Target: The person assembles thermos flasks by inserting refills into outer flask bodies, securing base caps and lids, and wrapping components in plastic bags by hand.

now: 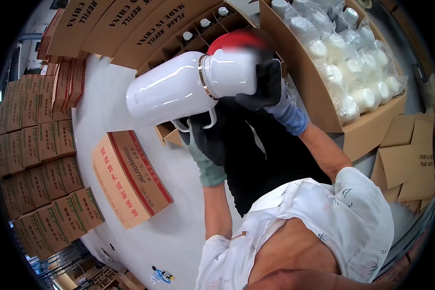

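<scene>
A glossy white vacuum flask (166, 87) lies tilted nearly sideways before me. A gold ring (204, 75) separates its body from the white cup-shaped top (234, 72). My left hand (205, 142), in a dark-palmed glove with a green cuff, grips the flask by its white handle (212, 118). On the end of the top, my right hand (268, 87) is closed in a black-and-blue glove. Some of its fingers are hidden behind the top. Behind the flask, an open divided carton (154, 60) holds several silver-necked items.
At the upper right, an open carton (319, 123) contains several plastic-wrapped white parts. A sealed carton (130, 179) sits on the floor to the left, near stacked boxes (38, 145). Flattened cardboard (406, 164) lies at the right. Something red (232, 38), partly blurred, shows behind the flask.
</scene>
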Tool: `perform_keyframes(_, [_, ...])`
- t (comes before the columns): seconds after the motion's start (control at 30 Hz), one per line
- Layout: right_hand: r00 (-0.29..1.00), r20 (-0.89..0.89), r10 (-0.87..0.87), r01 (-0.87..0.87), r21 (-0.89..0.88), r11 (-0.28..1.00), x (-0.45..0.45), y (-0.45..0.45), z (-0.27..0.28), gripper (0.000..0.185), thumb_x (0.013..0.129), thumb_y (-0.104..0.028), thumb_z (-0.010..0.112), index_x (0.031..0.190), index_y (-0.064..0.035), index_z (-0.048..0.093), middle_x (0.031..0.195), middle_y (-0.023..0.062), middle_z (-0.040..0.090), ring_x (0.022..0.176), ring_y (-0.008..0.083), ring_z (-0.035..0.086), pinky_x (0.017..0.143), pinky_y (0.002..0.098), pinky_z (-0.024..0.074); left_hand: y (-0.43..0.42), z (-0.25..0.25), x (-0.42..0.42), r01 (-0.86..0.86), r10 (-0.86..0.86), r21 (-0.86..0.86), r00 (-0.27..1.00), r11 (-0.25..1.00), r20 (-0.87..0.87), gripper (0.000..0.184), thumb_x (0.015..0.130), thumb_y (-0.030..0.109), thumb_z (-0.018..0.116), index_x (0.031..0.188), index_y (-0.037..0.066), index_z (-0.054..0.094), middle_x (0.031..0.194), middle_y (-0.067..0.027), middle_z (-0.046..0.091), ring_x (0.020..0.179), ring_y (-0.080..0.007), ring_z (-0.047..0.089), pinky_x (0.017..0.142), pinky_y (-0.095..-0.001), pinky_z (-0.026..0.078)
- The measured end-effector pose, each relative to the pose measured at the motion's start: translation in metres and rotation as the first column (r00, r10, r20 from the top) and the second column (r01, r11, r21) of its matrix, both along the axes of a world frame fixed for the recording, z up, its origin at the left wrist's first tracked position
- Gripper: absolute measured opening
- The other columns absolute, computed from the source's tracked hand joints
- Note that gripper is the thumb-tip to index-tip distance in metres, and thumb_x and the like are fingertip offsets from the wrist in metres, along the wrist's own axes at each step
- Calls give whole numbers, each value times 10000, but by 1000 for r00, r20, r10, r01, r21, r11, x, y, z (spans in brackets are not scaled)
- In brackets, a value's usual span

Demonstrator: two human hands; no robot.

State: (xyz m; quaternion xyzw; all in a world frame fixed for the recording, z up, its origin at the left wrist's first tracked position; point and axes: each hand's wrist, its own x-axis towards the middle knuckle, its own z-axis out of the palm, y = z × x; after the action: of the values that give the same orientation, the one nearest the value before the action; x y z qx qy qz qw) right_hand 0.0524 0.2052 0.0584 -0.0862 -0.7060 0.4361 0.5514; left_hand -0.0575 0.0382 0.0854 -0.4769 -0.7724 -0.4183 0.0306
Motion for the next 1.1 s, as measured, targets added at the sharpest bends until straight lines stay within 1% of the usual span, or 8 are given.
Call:
perform_keyframes(0.1, [996, 70, 49, -53, 52, 997, 12, 9, 6, 965, 638, -200, 840, 1403, -62, 268, 1281, 175, 475, 1082, 252, 552, 899, 354, 480, -14, -9, -8, -53, 47, -9, 949, 999, -310, 463, 868, 67, 623, 1297, -3, 465, 1282, -178, 482, 1166, -298, 493, 950, -384, 433])
perform_keyframes(0.17, [993, 99, 67, -68, 12, 998, 14, 6, 2, 903, 712, -397, 775, 1409, -66, 308, 1178, 153, 552, 981, 247, 605, 827, 347, 525, -8, 0, -8, -121, 23, 280, 944, 953, 330, 491, 881, 96, 622, 1321, -4, 428, 1280, -151, 475, 1132, -248, 509, 909, -395, 461])
perform_keyframes(0.3, [730, -501, 465, -543, -838, -51, 19, -19, 9, 764, 778, -560, 644, 1341, -90, 427, 1115, 137, 587, 933, 227, 626, 763, 347, 544, -15, -1, -17, -141, 20, 340, 942, 930, 335, 529, 896, 103, 600, 1356, -2, 361, 1257, -121, 489, 1137, -226, 501, 915, -396, 470])
perform_keyframes(0.5, [594, 232, 770, -611, -492, 620, 0, 27, 13, 556, 836, -401, 624, 1276, -88, 491, 1092, 106, 607, 918, 215, 633, 771, 328, 542, -21, 18, -30, 125, -149, 182, 981, 975, 121, 463, 882, 77, 596, 1302, 16, 412, 1258, -135, 521, 1190, -298, 478, 980, -413, 422])
perform_keyframes(0.73, [616, 344, 709, -638, -310, 705, 13, 104, -30, 326, 904, -215, 601, 1201, -85, 565, 1066, 71, 631, 901, 200, 641, 779, 305, 541, -46, -2, -25, 423, -449, -152, 851, 893, -273, 371, 807, -99, 593, 1157, 24, 577, 1319, -111, 522, 1282, -348, 418, 1015, -434, 412])
perform_keyframes(0.77, [599, 101, 795, -482, -747, 458, 25, 117, -48, 316, 903, -214, 596, 1188, -80, 578, 1129, 83, 614, 929, 184, 634, 784, 303, 535, -65, -10, -27, 490, -494, -70, 862, 869, -109, 415, 754, -140, 606, 1128, 37, 600, 1306, -101, 539, 1299, -349, 397, 1028, -453, 396])
perform_keyframes(0.93, [357, 922, -152, 444, -25, 896, 97, 120, -305, 711, 780, -511, 625, 1316, -67, 478, 1261, 235, 527, 1206, 308, 493, 1007, 367, 384, -103, 31, -19, 393, -337, -370, 918, 842, 208, 339, 767, -57, 468, 1046, 8, 650, 1160, -186, 618, 1164, -364, 536, 1013, -424, 400])
perform_keyframes(1.1, [267, 872, 410, 455, -489, 744, 114, 75, -317, 718, 761, -394, 718, 1345, -89, 433, 1321, 202, 476, 1217, 320, 462, 999, 383, 392, -61, 33, -59, 61, -28, -115, 963, 991, 267, 347, 925, 77, 424, 1224, -41, 555, 1246, -170, 572, 1148, -264, 554, 1016, -375, 414])
